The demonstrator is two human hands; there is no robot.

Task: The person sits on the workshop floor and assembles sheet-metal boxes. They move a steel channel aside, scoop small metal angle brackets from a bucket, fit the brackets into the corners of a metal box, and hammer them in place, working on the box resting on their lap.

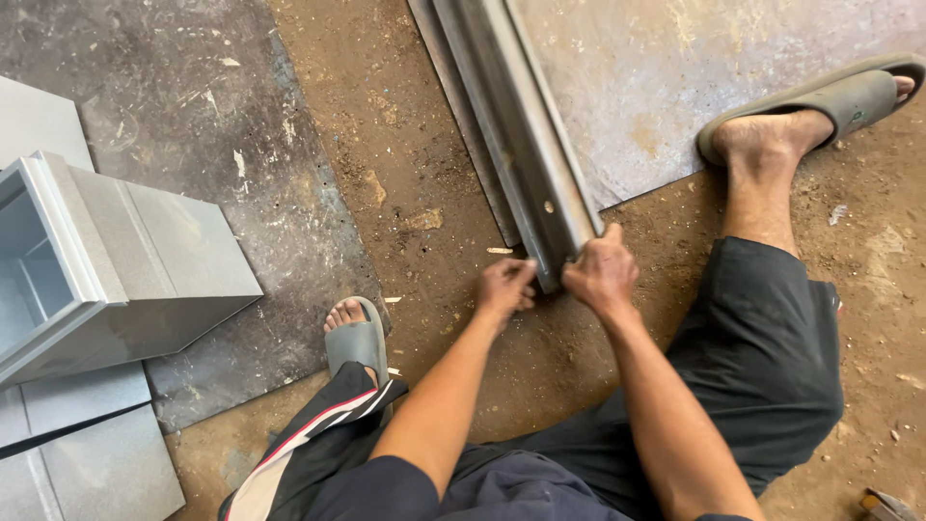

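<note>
No package, label, sign or screen is visible anywhere in the view.

A single view is provided, taken from a head-worn camera. The lens is directed steeply downward and slightly forward, over the wearer's own forearms and legs. The dirt floor (424, 193) is seen at close range, at about seated height. The frame is centred on the near end of a long metal channel (526, 145), which runs away toward the top edge. No second view is available for overlap.
</note>
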